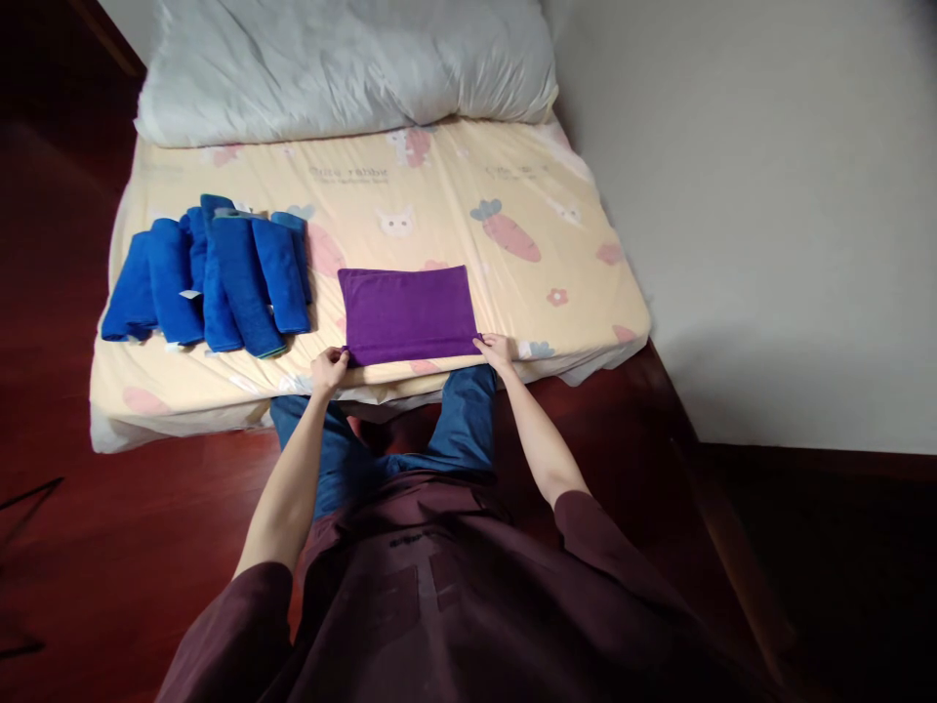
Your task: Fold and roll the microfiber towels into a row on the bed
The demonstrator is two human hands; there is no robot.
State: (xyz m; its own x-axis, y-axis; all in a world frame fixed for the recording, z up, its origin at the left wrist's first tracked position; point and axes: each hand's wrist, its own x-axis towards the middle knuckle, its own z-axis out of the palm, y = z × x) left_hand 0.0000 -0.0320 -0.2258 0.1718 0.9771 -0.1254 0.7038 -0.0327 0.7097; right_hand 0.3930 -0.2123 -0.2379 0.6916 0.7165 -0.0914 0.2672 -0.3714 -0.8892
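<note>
A folded purple towel [410, 310] lies flat near the front edge of the bed, its layers slightly offset at the far left corner. My left hand [331, 369] pinches its near left corner. At the near right corner, the fingers of my right hand [495, 351] are closed on the same towel. To the left, several rolled blue towels [245, 283] lie side by side, some on top of others, with small white tags showing on a few.
The bed [556, 234] has a pale yellow sheet printed with carrots and rabbits. A bulky white quilt [351, 68] is bunched at its far end. A pale wall [768, 215] stands to the right, and dark red floor [161, 547] surrounds the near side.
</note>
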